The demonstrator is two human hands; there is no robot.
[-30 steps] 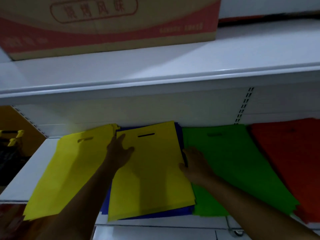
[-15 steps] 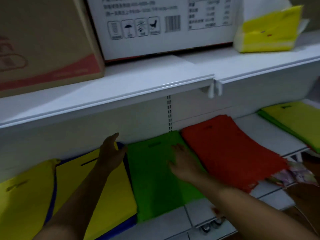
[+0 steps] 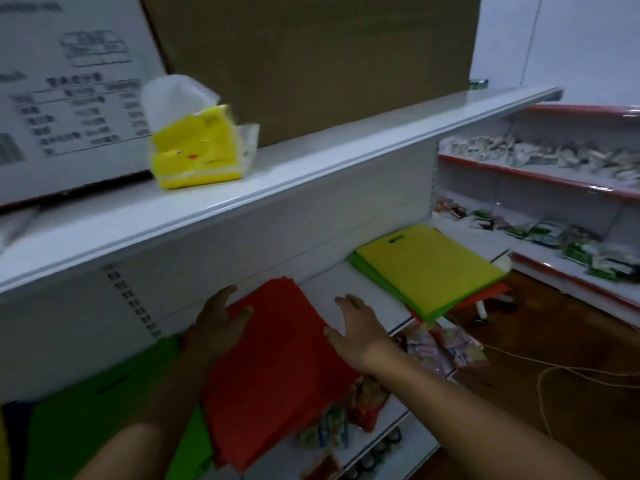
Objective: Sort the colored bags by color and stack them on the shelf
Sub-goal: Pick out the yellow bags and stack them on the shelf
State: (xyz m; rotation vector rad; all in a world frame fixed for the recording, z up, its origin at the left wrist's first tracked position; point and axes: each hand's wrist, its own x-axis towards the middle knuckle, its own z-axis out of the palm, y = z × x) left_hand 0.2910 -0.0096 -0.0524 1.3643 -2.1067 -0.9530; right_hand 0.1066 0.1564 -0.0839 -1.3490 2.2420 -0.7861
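At the lower centre of the frame, our left hand lay flat with relaxed fingers on the red bags stacked on the shelf. Our right hand hovered open at their right edge. Green bags lay lower left, a yellow-topped stack at right.

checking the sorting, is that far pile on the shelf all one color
No, mixed: the far pile shows a yellow bag on top, green beneath, and red edges poking out.
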